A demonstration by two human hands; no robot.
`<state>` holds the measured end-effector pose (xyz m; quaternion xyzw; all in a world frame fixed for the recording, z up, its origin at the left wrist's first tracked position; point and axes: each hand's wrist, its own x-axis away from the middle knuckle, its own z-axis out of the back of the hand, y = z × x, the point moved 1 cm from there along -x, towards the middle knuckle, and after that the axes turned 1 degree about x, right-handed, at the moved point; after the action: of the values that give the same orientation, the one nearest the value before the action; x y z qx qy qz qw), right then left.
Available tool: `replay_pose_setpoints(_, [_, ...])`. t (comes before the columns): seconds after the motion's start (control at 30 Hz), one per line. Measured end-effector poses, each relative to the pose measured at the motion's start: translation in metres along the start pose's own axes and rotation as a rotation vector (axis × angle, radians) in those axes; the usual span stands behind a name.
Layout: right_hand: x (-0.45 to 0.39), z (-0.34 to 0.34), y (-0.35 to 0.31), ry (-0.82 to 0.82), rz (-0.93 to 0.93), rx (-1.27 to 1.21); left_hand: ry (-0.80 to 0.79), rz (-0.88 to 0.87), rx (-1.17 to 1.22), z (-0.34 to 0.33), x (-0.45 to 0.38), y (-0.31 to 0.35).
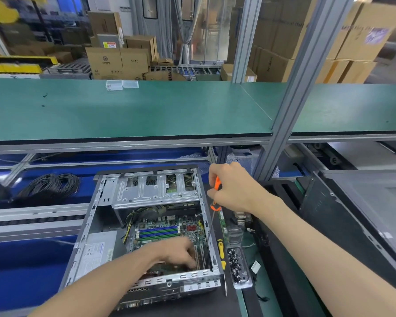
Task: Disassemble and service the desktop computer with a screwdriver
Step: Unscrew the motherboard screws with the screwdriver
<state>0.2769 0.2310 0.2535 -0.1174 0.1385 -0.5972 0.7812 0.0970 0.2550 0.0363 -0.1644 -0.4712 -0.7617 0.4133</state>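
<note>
Down at the near edge of the bench (249, 303), the open computer case (105, 229) lies on its side, side panel off, its rear ports toward the person. Inside show the drive cage (156, 191) at the far end, the power supply (96, 250) at the near left, and the motherboard (167, 229) with its blue and green memory slots.

The left forearm comes in from the lower left and crosses the case's near rim. The left hand (176, 252) is down on the motherboard at the near right corner of the case, knuckles up, fingers bent downward. The fingertips are blurred and hidden behind the knuckles, so whether they grasp anything cannot be told.

The right arm reaches from the lower right edge, wrist raised above the case's right wall. The right hand (231, 186) is closed round the orange handle of a screwdriver (214, 207), held nearly upright. Its thin shaft slants down into the case beside the left hand; the tip is lost among the slots there.

Just right of the case lie a yellow screwdriver (221, 250) and a clear tray (238, 268) of dark screws. Farther right, a dark panel (352, 216) runs off the picture's edge.
</note>
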Motion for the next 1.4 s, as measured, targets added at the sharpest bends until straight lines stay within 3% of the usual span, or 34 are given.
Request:
replay_pose_setpoints(0.17, [-0.005,-0.002,0.001,0.051,-0.008,-0.009,0.091,-0.088,0.939,0.017,0.023,-0.027])
replay_pose_setpoints(0.27, [-0.009,-0.002,-0.003,0.071,0.021,-0.018,0.123,-0.201,1.184,0.021,0.033,-0.026])
replay_pose_setpoints(0.33, [-0.012,-0.002,-0.005,0.085,0.044,-0.004,0.217,-0.203,1.124,0.021,0.037,-0.022])
replay_pose_setpoints(0.47, [-0.016,-0.004,-0.007,0.113,0.086,-0.002,0.398,-0.215,0.583,0.012,0.039,-0.003])
replay_pose_setpoints(0.53, [-0.019,-0.006,-0.007,0.114,0.096,-0.013,0.434,-0.233,0.451,0.009,0.037,0.004])
replay_pose_setpoints(0.93, [-0.025,-0.040,-0.010,0.175,0.128,-0.297,0.380,-0.245,0.481,0.009,0.033,0.008])
replay_pose_setpoints(1.4, [-0.032,-0.062,-0.006,0.230,0.187,-0.364,0.256,-0.199,0.481,0.004,0.003,-0.005])
